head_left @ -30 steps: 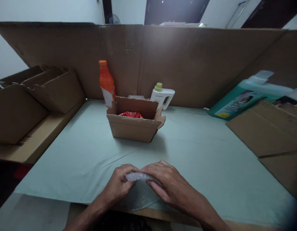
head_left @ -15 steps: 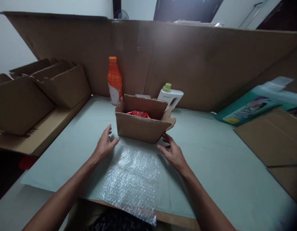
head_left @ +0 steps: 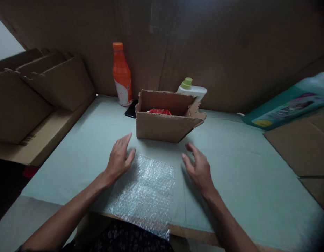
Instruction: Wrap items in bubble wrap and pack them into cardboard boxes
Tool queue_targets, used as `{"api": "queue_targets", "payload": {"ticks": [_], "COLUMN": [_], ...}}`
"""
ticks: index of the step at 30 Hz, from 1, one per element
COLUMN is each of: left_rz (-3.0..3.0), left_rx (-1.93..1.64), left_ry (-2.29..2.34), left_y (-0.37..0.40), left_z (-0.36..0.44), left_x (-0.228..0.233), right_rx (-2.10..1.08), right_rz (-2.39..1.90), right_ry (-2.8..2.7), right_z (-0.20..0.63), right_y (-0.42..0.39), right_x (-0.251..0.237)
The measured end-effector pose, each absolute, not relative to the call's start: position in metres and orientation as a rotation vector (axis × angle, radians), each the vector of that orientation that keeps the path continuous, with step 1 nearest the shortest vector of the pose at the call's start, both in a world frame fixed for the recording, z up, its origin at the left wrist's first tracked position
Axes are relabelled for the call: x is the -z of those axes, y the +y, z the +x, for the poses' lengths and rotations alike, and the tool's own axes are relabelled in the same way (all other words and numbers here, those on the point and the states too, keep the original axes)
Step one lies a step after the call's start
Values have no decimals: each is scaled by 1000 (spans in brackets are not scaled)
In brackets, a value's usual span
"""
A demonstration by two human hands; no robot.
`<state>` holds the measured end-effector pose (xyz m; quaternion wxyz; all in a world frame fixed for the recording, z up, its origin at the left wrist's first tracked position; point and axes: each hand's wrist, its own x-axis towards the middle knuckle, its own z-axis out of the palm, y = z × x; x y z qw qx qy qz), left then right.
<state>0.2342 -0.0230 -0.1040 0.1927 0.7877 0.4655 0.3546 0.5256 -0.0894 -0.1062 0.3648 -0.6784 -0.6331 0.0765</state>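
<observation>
An open cardboard box (head_left: 162, 127) stands upright near the middle of the table, with a red packet (head_left: 159, 111) partly showing inside; the rest of its contents is hidden. My left hand (head_left: 120, 155) hovers in front of the box's left side, empty, thumb apart from the fingers. Opposite it, my right hand (head_left: 198, 166) is in front of the box's right corner, also empty, with fingers slightly curled and apart from the thumb. A sheet of bubble wrap (head_left: 146, 192) lies flat between my hands and hangs over the table's front edge.
Behind the box are an orange bottle (head_left: 122, 77), a dark phone (head_left: 131, 110) and a white bottle with a green cap (head_left: 193, 90). Cardboard bins (head_left: 62, 84) stand at left. A teal jug (head_left: 290, 105) and flat cardboard (head_left: 300, 147) are at right. A cardboard wall (head_left: 216, 52) closes the back.
Both hands have drawn back from the box, which now stands farther from them. My view has tipped downward, and the phone beside the orange bottle has come into sight.
</observation>
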Motion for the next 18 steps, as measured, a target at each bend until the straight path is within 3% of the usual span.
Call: {"api": "queue_targets", "payload": {"ticks": [5, 9, 12, 18], "left_rz": [2636, 2597, 2515, 2370], "left_rx": [-480, -245, -266, -419], "left_ry": [1152, 1085, 1025, 936], "left_y": [-97, -95, -87, -101], "left_z": [212, 203, 192, 170], "left_x": [129, 134, 125, 112], "right_rx": [-231, -82, 48, -277], "right_rz": [-1382, -1500, -1609, -1367], "right_ry": [-2355, -2387, -2240, -2511], "right_z": [456, 479, 516, 484], "right_y": [-147, -157, -184, -251], "right_x": [122, 130, 122, 109]}}
